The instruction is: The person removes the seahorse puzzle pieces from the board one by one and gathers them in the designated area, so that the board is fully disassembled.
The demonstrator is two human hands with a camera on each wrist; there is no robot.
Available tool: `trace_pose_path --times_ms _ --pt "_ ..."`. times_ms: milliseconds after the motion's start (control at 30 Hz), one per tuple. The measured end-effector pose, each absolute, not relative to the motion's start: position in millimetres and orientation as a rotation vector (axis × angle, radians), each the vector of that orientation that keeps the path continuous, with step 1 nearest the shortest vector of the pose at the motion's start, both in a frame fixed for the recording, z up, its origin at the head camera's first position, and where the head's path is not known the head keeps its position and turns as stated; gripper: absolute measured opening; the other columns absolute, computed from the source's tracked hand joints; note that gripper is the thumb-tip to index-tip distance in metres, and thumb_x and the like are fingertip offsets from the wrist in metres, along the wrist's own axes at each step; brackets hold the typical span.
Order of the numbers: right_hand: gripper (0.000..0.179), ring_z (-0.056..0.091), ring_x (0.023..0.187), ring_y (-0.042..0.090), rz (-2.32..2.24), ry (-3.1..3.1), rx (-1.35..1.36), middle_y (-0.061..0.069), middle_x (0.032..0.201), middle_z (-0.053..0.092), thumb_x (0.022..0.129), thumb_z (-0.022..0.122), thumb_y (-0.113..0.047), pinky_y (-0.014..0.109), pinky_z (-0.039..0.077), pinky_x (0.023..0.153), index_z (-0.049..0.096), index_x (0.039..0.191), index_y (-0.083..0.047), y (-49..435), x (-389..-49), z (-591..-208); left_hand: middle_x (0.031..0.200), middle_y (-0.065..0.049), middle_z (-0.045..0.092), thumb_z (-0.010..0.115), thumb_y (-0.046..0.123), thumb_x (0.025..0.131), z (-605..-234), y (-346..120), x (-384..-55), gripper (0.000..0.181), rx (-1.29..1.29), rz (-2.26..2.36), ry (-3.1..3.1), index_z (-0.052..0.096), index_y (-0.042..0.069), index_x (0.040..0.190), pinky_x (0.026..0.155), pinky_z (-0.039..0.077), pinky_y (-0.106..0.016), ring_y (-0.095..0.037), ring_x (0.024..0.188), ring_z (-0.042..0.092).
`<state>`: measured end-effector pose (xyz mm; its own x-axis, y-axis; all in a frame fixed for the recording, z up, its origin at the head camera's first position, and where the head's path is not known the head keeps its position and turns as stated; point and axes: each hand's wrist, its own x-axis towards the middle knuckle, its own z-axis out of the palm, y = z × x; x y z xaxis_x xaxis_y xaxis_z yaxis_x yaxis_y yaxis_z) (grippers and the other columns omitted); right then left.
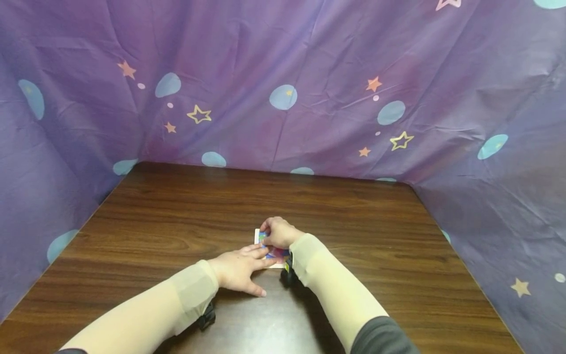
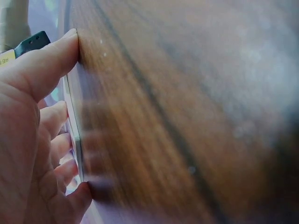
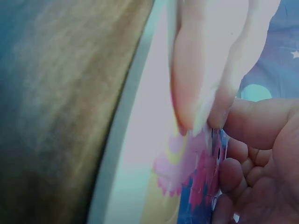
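Observation:
A small flat board [image 1: 257,236] with a white border and a colourful picture lies on the table, largely covered by both hands. Thin seams like those of a jigsaw puzzle cross its pink and blue picture [image 3: 187,182] in the right wrist view. My left hand [image 1: 239,269] rests across the near left part with straight, spread fingers, its thumb out over the table. Over the far part is my right hand [image 1: 281,233], fingers bent and thumb close to them on the picture. Whether a piece sits between those fingertips is hidden.
The brown wood-grain table [image 1: 177,196] spreads around the board. Purple cloth [image 1: 247,59] with stars and blue ovals hangs behind it and at both sides. Each wrist carries a small black device, one of them [image 1: 288,275] beside the board's near right corner.

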<state>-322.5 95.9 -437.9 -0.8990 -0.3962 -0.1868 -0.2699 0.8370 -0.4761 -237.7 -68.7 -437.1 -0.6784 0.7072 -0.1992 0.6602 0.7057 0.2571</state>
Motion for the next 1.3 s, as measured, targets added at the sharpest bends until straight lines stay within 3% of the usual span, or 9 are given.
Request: trace_pose_path --times_ms 800,1300 --pt "0.026 0.05 0.093 0.017 -0.718 2.742 -0.513 0.001 0.095 0.053 0.078 0.079 -0.016 0.038 0.044 0.084 0.062 0.098 -0.014 97.4 -319.6 -436.5 0.157 -0.005 0.026 0.064 0.062 0.08 -435.7 -68.7 -237.0 0.082 1.097 0.22 2.633 0.04 0.023 0.148 0.116 0.022 -0.038 -0.021 0.146 0.017" --pt "0.031 0.053 0.09 0.016 -0.795 2.699 -0.565 0.001 0.094 0.057 0.077 0.079 -0.012 0.034 0.045 0.085 0.061 0.102 -0.01 98.9 -323.2 -439.6 0.158 -0.004 0.025 0.063 0.063 0.08 -435.9 -69.1 -237.6 0.084 1.094 0.224 2.622 0.039 0.023 0.149 0.116 0.021 -0.039 -0.022 0.146 0.017"
